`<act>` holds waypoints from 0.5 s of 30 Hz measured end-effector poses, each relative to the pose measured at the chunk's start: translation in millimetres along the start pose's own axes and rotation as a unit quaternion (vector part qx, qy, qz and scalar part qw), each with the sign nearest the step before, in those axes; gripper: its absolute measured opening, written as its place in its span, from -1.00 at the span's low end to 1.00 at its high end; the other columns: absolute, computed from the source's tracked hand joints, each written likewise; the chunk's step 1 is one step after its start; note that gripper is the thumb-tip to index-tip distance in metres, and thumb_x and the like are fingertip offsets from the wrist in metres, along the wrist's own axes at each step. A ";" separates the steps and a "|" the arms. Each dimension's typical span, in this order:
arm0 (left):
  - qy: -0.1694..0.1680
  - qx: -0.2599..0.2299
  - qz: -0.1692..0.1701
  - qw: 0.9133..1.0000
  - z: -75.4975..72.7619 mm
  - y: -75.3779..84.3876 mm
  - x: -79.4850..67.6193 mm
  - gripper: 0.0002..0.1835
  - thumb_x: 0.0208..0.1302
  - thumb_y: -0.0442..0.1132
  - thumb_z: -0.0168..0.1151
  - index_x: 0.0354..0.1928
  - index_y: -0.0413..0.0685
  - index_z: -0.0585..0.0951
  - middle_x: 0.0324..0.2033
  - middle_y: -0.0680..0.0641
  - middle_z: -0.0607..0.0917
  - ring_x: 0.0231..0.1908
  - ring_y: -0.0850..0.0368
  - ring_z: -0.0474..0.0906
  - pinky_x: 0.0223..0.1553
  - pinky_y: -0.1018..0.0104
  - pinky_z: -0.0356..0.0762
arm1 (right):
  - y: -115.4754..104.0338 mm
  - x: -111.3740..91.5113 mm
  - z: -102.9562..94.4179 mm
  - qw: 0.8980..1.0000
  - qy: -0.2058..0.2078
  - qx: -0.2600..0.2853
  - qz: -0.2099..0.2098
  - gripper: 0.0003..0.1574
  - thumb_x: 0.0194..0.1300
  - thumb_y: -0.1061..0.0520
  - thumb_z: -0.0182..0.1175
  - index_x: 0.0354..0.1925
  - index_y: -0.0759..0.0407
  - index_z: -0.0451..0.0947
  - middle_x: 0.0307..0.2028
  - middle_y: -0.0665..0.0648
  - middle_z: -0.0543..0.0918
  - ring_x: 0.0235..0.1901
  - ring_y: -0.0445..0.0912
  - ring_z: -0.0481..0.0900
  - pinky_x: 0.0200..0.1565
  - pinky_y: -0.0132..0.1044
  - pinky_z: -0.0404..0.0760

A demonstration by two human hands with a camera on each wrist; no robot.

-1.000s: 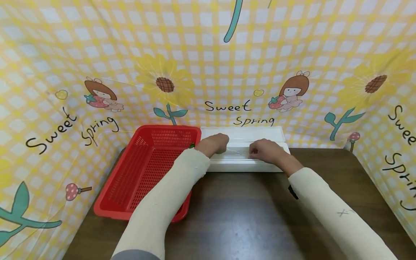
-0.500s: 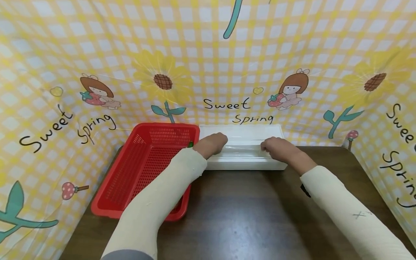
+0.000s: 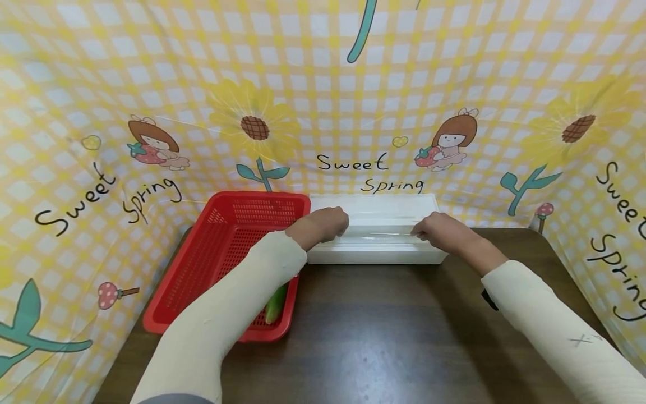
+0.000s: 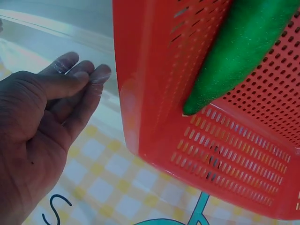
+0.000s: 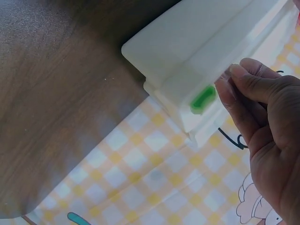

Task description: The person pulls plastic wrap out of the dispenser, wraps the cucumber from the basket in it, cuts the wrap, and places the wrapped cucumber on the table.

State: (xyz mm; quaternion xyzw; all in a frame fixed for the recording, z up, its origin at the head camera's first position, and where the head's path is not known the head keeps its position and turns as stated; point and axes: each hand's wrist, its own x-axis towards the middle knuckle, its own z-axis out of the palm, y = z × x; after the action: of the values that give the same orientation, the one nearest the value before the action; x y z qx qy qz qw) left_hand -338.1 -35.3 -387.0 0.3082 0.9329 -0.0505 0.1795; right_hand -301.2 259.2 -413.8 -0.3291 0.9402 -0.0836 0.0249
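A sheet of clear plastic wrap (image 3: pixel 375 235) stretches between my hands over a long white box (image 3: pixel 375 256), whose lid (image 3: pixel 383 205) stands raised at the back. My left hand (image 3: pixel 320 225) pinches the wrap near the box's left end; in the left wrist view, shiny film shows on its fingertips (image 4: pixel 101 75). At the right end, my right hand (image 3: pixel 446 233) pinches the other side between thumb and fingers, seen closer in the right wrist view. A green patch (image 5: pixel 203 99) shows on the box's end there.
Left of the box stands a red perforated basket (image 3: pixel 151 320), partly behind my left sleeve. Inside it lies a green cucumber (image 3: pixel 275 306). The brown table (image 3: pixel 378 336) extends in front, and a yellow checked cloth (image 3: pixel 323 112) surrounds its back and sides.
My right hand has moved right, drawing the plastic wrap out wider. The left hand has shifted slightly left, and its forearm now uncovers the cucumber in the head view.
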 end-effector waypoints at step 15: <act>0.014 -0.070 0.028 0.997 -5.4 -14.0 -27.0 -0.52 0.20 -0.49 0.20 0.14 0.06 0.58 0.03 -0.08 0.63 -0.02 0.11 0.55 0.01 0.24 0.57 | -11.6 -14.3 -29.7 1.000 0.009 -0.004 -0.002 -0.73 0.22 0.35 0.22 -0.11 0.21 0.69 -0.23 0.14 0.76 -0.28 -0.08 0.72 -0.25 -0.18 0.67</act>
State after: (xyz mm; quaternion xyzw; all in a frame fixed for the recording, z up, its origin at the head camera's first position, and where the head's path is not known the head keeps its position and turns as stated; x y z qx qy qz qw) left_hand -327.9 -60.5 -372.2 0.3217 0.9276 0.0243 0.1884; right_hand -285.9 263.4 -382.6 -0.3308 0.9399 -0.0831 0.0146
